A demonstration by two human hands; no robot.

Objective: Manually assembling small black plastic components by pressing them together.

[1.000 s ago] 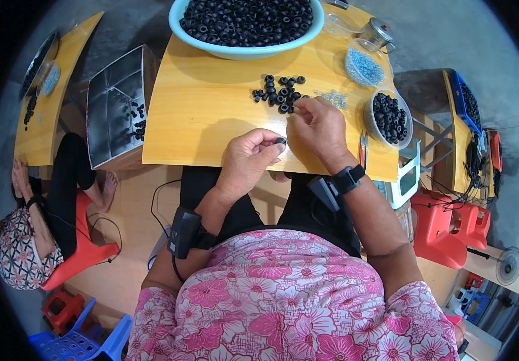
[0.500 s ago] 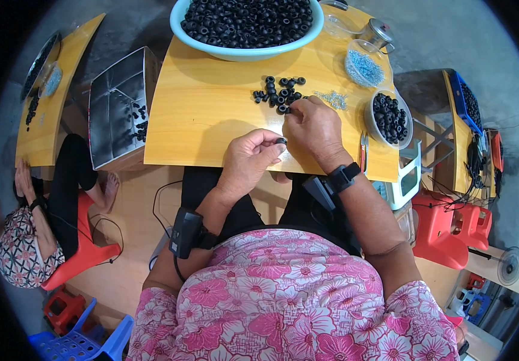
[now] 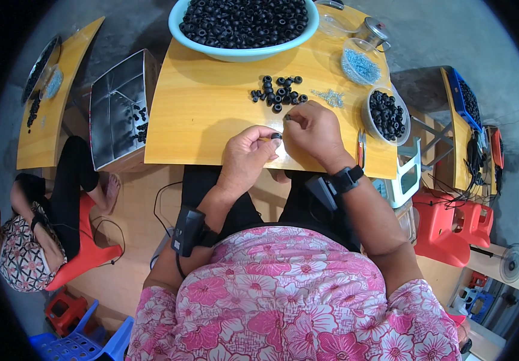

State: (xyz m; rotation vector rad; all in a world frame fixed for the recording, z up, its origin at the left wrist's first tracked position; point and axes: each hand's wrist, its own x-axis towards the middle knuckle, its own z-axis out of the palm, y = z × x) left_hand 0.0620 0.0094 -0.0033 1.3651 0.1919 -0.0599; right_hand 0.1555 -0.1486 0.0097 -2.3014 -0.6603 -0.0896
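Note:
Between its thumb and fingers, my left hand [image 3: 246, 155] pinches a black ring-shaped piece [image 3: 277, 136] just over the table's near edge. My right hand [image 3: 315, 131] is closed beside it, its fingertips holding a small dark piece [image 3: 288, 118] that they mostly cover. Beyond both hands lies a loose pile of black ring-shaped pieces [image 3: 278, 93], several showing open holes. A little heap of clear, pale small parts [image 3: 330, 97] is spread to the right of that pile.
A pale blue basin [image 3: 244, 53] of black pieces stands at the far edge. On the right are a tub of black pieces [image 3: 387, 115], a tub of blue parts [image 3: 361, 65], a metal cup [image 3: 372, 33] and red-handled snips [image 3: 361, 149]. Another person [image 3: 33, 240] sits at left.
My right hand has drawn back from the loose pile toward me, bringing the small dark piece closer to my left hand. My left hand has shifted only slightly, still holding its ring-shaped piece.

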